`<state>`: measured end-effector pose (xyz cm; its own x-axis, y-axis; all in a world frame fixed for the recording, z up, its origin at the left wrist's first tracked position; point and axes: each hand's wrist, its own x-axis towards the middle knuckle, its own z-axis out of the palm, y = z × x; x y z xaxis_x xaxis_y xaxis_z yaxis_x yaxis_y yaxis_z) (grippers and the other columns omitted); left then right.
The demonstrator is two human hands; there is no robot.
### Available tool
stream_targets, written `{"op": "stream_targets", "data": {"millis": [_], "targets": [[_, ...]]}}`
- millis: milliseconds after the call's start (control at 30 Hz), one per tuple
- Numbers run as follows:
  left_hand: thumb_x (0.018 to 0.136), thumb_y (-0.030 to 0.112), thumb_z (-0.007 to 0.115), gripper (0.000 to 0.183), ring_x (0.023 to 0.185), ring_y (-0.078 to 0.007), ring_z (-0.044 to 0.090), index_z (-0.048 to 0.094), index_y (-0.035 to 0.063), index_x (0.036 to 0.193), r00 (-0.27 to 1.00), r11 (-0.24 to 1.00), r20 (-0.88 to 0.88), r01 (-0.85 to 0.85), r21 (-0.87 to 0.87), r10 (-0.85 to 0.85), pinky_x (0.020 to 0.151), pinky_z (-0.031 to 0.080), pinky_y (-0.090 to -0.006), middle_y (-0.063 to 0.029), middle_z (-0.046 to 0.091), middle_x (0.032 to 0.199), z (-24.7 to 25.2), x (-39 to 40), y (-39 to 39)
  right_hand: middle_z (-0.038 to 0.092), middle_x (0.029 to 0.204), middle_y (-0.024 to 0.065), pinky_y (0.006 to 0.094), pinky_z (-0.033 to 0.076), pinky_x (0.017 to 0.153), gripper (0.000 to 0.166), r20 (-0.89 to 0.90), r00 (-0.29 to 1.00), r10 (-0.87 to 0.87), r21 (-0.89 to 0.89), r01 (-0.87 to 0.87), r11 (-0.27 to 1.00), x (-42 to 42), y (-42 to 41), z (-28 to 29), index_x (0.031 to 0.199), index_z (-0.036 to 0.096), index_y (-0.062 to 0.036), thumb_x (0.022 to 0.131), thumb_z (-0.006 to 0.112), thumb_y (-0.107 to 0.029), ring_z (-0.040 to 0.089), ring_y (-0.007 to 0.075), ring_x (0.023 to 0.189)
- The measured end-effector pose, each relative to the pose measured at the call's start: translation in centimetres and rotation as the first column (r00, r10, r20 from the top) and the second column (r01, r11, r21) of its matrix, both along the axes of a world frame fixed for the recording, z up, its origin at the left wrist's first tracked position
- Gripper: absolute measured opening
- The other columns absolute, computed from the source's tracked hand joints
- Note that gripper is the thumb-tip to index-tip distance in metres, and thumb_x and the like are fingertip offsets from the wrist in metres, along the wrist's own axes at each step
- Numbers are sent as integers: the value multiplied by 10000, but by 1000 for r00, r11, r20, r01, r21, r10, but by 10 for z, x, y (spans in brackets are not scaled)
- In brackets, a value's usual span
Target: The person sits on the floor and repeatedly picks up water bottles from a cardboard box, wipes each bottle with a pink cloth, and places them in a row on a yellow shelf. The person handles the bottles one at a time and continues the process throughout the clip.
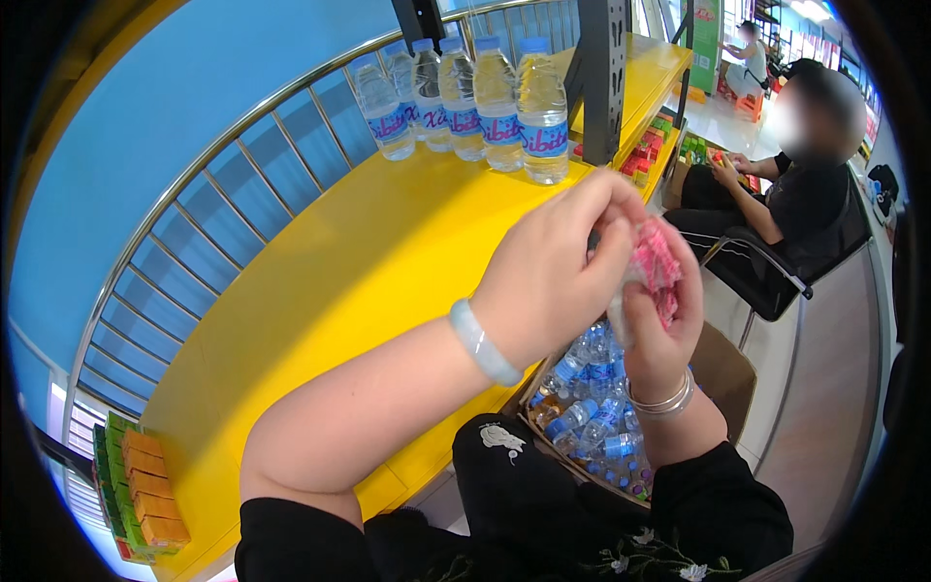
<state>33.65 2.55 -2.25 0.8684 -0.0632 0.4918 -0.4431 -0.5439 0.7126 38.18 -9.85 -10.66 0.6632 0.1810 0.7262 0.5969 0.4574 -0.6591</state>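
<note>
My right hand [665, 313], with thin metal bangles at the wrist, grips a crumpled pink and white cloth [657, 254]. Against it, my left hand [560, 254], wearing a pale stone bangle, has its fingers curled at the cloth's left side. Whether something small sits inside the cloth is hidden by the fingers. Both hands are raised over the front edge of a yellow shelf [349, 269]. Beyond them, several clear water bottles [544, 109] with blue caps and blue labels stand upright in a row at the shelf's back right.
Below my hands, a cardboard box [720, 378] holds many bottles [600, 418]. Orange and green small cartons [153, 495] stand at the shelf's left end. A metal railing [218, 287] runs behind, and a grey post [604, 87] rises at right. Another person [793, 182] sits nearby in a chair.
</note>
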Motion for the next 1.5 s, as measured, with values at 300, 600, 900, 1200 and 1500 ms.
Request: {"op": "stream_targets", "data": {"millis": [300, 600, 900, 1200, 1500], "targets": [[816, 61, 463, 192, 892, -179, 561, 479, 38, 1006, 978, 995, -182, -97, 21, 99, 719, 435, -269, -87, 561, 946, -60, -40, -17, 494, 983, 103, 249, 380, 794, 372, -14, 999, -50, -220, 45, 974, -11, -19, -55, 1048, 516, 10, 693, 464, 108, 491, 176, 896], [803, -47, 436, 240, 977, -129, 516, 466, 17, 1032, 921, 901, -388, -201, -385, 40, 815, 397, -232, -61, 530, 1003, -186, -38, 0, 512, 945, 107, 275, 403, 775, 361, -162, 987, -5, -465, -72, 882, -10, -15, -127, 998, 553, -24, 679, 446, 107, 507, 227, 874], [811, -40, 438, 272, 1030, -145, 470, 417, 15, 1077, 812, 800, -576, -280, -530, -98, 884, 374, -261, -81, 478, 1072, -340, -35, -1, 517, 943, 138, 353, 390, 820, 376, -291, 954, -72, -677, -152, 720, -8, -15, -249, 986, 560, -58, 669, 434, 102, 478, 319, 927], [829, 21, 432, 330, 1048, -199, 496, 413, -12, 1157, 643, 934, -756, -185, -305, -120, 892, 384, -289, -141, 506, 1113, -450, -48, -15, 541, 907, 130, 355, 393, 778, 319, -229, 966, -121, -890, -157, 428, -16, -35, -345, 972, 575, -72, 691, 499, 61, 490, 312, 890], [808, 71, 442, 394, 1062, -264, 495, 405, -7, 1193, 474, 999, -880, -53, 5, 30, 891, 395, -327, -178, 500, 1148, -501, -33, -35, 586, 943, 171, 374, 449, 736, 377, -474, 863, -175, -879, -451, 153, -17, -45, -423, 1110, 512, -99, 734, 543, -101, 562, 345, 840]]}}
